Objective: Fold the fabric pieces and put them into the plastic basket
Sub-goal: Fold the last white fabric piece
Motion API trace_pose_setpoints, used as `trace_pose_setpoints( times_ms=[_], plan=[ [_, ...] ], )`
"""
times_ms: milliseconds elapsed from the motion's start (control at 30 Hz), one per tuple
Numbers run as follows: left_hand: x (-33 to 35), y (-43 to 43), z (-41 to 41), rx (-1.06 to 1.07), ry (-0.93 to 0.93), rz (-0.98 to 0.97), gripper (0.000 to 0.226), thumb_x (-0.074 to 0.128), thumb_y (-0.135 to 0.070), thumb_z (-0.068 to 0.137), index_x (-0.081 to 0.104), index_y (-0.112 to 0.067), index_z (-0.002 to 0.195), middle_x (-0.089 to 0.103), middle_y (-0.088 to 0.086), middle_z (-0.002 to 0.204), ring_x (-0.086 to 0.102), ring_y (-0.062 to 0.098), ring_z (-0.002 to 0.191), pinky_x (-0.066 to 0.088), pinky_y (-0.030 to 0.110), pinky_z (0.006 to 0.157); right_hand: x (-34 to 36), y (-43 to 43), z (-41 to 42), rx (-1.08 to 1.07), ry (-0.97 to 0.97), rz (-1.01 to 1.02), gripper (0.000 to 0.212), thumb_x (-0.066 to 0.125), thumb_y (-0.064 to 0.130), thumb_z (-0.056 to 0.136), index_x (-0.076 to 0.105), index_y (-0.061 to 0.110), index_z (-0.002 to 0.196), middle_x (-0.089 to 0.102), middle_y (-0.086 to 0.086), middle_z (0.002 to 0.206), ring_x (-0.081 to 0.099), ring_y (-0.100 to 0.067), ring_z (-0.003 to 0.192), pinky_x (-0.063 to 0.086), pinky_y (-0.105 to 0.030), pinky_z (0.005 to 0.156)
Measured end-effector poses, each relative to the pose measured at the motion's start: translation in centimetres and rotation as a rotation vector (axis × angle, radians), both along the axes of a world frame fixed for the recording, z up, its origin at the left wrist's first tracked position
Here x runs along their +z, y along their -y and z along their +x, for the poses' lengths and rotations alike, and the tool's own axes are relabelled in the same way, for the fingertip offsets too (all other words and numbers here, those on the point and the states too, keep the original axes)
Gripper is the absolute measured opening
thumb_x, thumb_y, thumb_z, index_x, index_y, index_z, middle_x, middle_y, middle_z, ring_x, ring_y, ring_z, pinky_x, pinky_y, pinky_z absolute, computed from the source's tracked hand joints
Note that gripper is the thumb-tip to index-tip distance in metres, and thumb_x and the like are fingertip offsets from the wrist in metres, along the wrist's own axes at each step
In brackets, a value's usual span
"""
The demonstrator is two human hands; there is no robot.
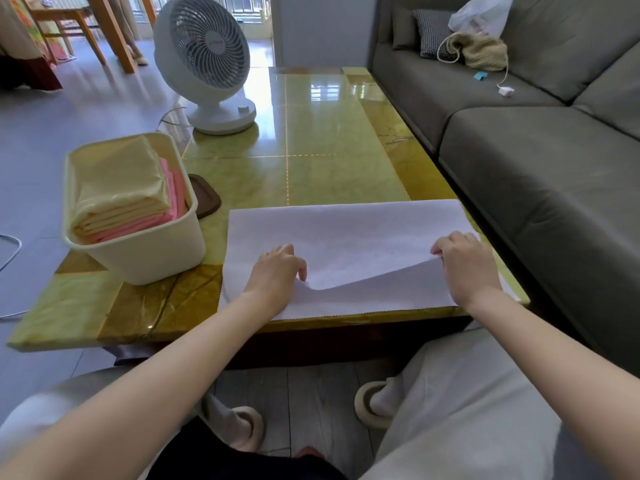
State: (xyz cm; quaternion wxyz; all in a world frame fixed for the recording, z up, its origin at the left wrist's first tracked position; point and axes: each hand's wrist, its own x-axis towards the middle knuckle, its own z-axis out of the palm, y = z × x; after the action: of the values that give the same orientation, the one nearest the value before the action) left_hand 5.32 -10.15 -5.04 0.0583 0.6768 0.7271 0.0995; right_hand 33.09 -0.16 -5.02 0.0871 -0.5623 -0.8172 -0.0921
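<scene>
A white fabric piece [346,233] lies on the near right part of the glossy green bench [311,133], its near half doubled over so that a lower layer shows along the bench's front edge. The left hand [275,275] and the right hand [465,265] each hold the upper layer's loose edge, fingers [300,270] curled and pinching the cloth, which sags between them. Just left stands the cream plastic basket [145,261], holding folded yellow fabric [117,178] on top of folded pink fabric [138,225]. A white fan [204,53] stands at the bench's far left.
</scene>
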Motion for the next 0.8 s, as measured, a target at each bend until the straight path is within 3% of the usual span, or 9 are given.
trace_pose_setpoints(
  times_ms=[100,233,567,800],
  plan=[
    [-0.5,0.6,-0.2,-0.002,-0.019,-0.025,0.035,0.049,0.006,0.090,0.070,-0.020,0.103,0.039,-0.003,0.088,0.049,0.020,0.095,0.030,0.020,0.075,-0.9,1.3,0.5,0.070,0.195,-0.148,0.031,0.049,-0.005,0.086,0.056,0.014,0.109,0.055,-0.004,0.109,0.049,-0.022,0.105,0.040,-0.028,0.081],
    [-0.6,1.6,-0.2,0.004,-0.019,0.000,0.034,0.050,0.004,0.092,0.069,-0.020,0.108,0.038,-0.003,0.088,0.039,0.014,0.085,0.032,0.021,0.077,-1.4,2.1,0.5,0.066,0.291,-0.145,0.026,0.046,-0.001,0.088,0.053,0.014,0.108,0.056,-0.004,0.109,0.050,-0.022,0.103,0.039,-0.028,0.082],
    [-0.9,4.2,0.1,-0.016,0.030,0.058,0.034,0.047,0.008,0.089,0.064,-0.016,0.107,0.038,-0.003,0.090,0.039,0.013,0.085,0.031,0.020,0.075,-1.6,2.4,0.8,0.028,0.262,-0.109,0.023,0.049,0.001,0.089,0.055,0.015,0.106,0.056,-0.004,0.107,0.051,-0.021,0.101,0.041,-0.027,0.082],
    [-2.0,5.8,1.0,-0.070,0.013,-0.056,0.018,0.043,-0.018,0.097,0.054,-0.016,0.110,0.047,0.001,0.108,0.046,0.017,0.100,0.037,0.029,0.085,-2.4,3.1,1.0,0.000,0.123,-0.189,0.017,0.045,0.001,0.091,0.050,0.011,0.104,0.052,-0.008,0.107,0.049,-0.023,0.095,0.038,-0.027,0.066]
  ],
)
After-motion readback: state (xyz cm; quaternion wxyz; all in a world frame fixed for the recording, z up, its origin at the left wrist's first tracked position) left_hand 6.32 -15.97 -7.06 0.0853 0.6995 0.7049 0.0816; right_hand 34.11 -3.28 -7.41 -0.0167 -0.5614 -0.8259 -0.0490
